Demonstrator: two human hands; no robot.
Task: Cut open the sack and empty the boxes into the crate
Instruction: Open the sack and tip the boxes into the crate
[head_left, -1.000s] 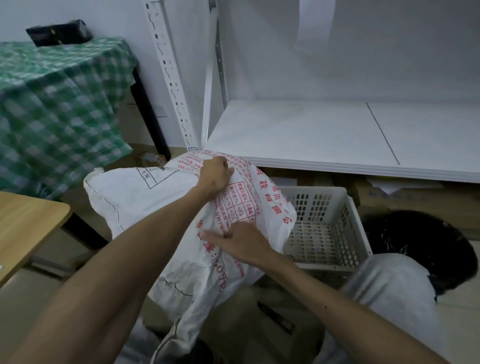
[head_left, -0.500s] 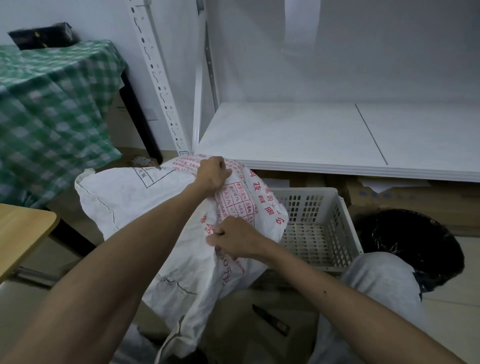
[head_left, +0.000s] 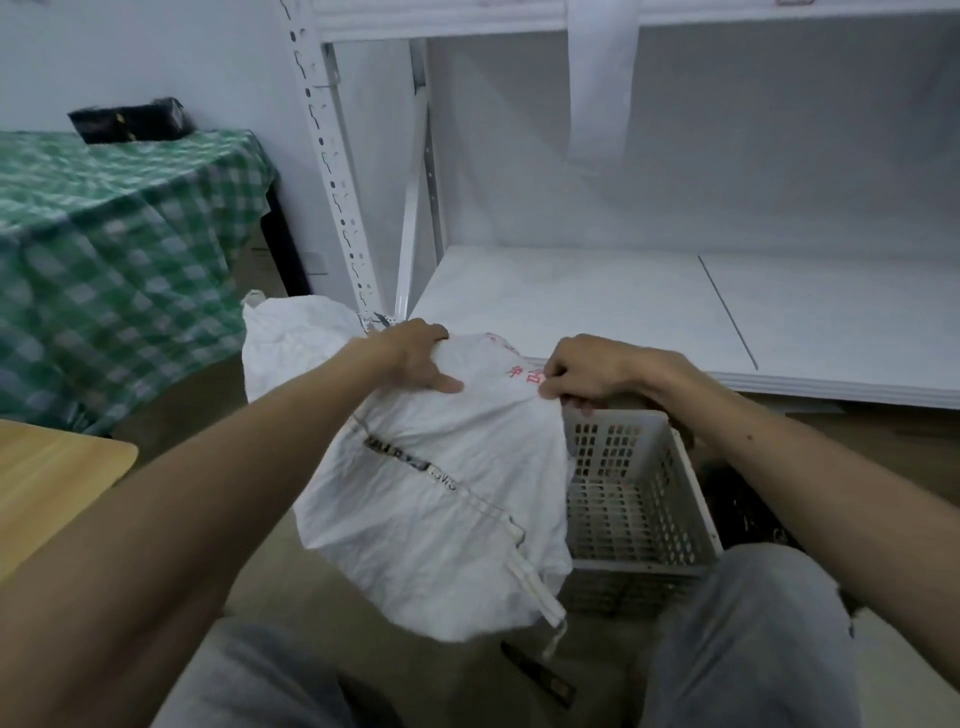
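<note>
Person seen from a head-worn camera. Two bare forearms enter from the lower corners, with no sleeves, watch or bands showing on either. The left hand (head_left: 415, 358) and right hand (head_left: 592, 371) are ungloved and carry no rings; the nails on the visible fingers (head_left: 449, 385) are short and unpainted. A small dark mole marks the right forearm. Both legs wear loose light-grey fabric trousers (head_left: 748, 639), softly creased over the knees.
</note>
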